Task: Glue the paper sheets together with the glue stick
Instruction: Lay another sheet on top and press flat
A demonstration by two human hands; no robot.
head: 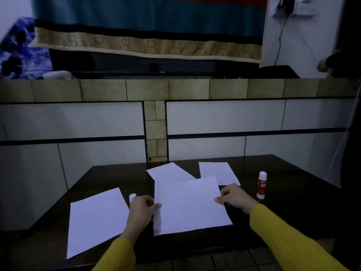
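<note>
Both hands pinch the middle paper sheet (190,204): left hand (141,209) at its left edge, right hand (235,197) at its right. The left hand's fingers (149,201) also grasp a white cap (132,197). The glue stick (261,185) stands upright on the table (289,202).

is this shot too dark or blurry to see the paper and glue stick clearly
Head view: dim overall, dark table swallowing detail, yet the white centre sheet and upright glue stick stand out; its label is too soft to read; wide-angle bends the tiled ledge; no glare.
</note>
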